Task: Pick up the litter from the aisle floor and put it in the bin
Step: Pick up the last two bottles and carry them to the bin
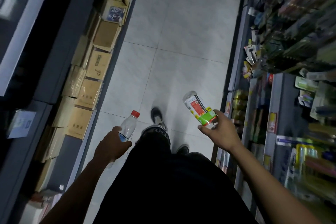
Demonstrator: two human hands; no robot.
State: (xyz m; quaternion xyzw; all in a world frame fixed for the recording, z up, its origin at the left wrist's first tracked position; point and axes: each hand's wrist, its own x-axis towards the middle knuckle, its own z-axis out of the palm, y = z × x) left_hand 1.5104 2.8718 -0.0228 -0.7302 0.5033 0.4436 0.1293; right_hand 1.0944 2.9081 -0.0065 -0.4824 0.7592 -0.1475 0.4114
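Note:
My left hand (111, 144) grips a clear plastic bottle with a red cap (129, 125) by its lower part, cap pointing away from me. My right hand (218, 131) holds a second clear bottle with a red, white and green label (199, 108) near its neck end, its base pointing up and away. Both bottles hang above the pale tiled aisle floor (172, 45). No bin is in view.
Stacked cardboard boxes (94, 71) line the left side under a dark shelf unit. Shelves packed with hanging goods (283, 42) run along the right. My dark trousers and shoes (157, 116) are mid-stride in the aisle between them.

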